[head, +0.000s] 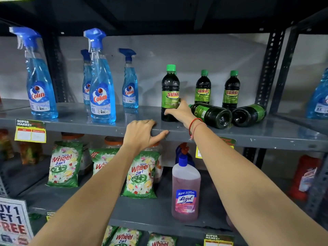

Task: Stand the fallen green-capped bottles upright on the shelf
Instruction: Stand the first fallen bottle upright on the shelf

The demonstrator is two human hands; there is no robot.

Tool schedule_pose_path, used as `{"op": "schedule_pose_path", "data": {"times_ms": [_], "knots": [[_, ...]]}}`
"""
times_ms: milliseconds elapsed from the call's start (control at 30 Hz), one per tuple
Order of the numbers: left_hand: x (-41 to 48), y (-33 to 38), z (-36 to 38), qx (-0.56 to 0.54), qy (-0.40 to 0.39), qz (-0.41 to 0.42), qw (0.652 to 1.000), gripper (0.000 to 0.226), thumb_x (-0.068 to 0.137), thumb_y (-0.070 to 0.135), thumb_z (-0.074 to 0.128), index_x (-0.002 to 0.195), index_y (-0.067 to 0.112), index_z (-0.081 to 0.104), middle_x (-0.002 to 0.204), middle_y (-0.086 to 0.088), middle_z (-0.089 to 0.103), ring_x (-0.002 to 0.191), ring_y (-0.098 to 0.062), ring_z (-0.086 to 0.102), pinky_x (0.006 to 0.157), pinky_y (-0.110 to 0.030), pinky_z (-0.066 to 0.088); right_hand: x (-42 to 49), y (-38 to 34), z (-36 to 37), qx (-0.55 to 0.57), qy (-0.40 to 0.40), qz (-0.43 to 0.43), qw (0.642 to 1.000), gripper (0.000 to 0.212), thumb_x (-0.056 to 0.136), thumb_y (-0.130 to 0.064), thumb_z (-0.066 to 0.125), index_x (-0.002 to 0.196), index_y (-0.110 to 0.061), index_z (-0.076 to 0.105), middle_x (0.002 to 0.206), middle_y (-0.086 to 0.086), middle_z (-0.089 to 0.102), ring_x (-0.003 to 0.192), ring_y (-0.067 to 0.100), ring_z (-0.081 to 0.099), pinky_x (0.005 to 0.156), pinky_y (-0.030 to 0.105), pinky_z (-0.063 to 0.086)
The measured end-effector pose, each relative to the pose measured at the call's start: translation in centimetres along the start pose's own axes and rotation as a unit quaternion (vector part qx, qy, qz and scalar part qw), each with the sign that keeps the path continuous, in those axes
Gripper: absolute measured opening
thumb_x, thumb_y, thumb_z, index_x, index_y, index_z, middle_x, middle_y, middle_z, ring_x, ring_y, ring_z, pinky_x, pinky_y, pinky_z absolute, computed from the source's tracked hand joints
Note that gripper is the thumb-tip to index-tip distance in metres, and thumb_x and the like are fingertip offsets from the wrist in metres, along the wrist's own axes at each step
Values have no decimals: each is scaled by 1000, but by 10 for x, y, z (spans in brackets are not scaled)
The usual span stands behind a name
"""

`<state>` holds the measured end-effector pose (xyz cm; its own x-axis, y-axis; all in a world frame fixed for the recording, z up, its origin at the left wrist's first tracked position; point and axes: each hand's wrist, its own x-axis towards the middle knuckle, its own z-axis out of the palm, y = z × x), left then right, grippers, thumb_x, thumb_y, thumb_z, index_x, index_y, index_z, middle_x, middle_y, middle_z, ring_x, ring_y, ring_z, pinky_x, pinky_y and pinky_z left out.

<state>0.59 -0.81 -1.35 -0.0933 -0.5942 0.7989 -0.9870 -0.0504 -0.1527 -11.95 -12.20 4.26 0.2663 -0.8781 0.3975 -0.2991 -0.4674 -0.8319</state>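
R hand (179,110) clamped on upright front bottle (170,93); L hand (142,134) grips shelf edge (88,126) (2 bottles (212,114) lying).

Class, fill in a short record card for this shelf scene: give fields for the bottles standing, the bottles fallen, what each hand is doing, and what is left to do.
Shelf: grey metal shelf
Standing: three green-capped bottles: front bottle, middle bottle, back right bottle
Fallen: two, left fallen bottle and right fallen bottle, lying on their sides, bases toward the camera
Right hand: on the lower part of the front bottle
Left hand: resting on the shelf's front edge
Left to do: stand up both fallen bottles
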Motion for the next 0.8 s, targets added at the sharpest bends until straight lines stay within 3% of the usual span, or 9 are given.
{"op": "schedule_pose_path", "data": {"times_ms": [133,233,400,567,800], "knots": [[-1,1,0,-1,1,-2,1000,75,80,71,25,88,11,70,84,-7,74,75,-27,68,62,-32,47,-6,-4,2,-132,61,-45,988,93,54,-49,86,125,-7,43,124,14,55,118,29,50,96,38,44],[-1,1,1,-8,3,-4,1000,75,81,71,24,88,11,70,85,-8,74,75,-27,68,63,-33,47,-7,-5,5,-113,41,-39,992,105,49,-56,85,131,-9,39,127,13,51,124,29,45,103,41,41],[-2,1,1,-6,3,-11,1000,75,80,71,24,88,12,69,86,-6,74,77,-26,68,65,-33,48,-6,-4,2,-74,9,-20,997,78,59,-36,87,121,-11,47,121,8,61,116,26,55,102,40,44],[-2,2,1,-13,3,-17,1000,76,80,72,24,84,11,69,84,-6,74,76,-25,68,65,-34,48,-8,-4,4,-93,17,-22,995,85,57,-44,86,123,-8,46,121,8,60,116,26,55,99,40,46],[-2,2,2,-19,19,-16,1000,76,80,72,26,84,11,70,82,-5,74,75,-25,68,65,-34,49,-17,-5,-4,-61,-16,-8,998,62,57,-40,86,111,-19,64,112,3,69,107,22,60,96,35,49]]}}
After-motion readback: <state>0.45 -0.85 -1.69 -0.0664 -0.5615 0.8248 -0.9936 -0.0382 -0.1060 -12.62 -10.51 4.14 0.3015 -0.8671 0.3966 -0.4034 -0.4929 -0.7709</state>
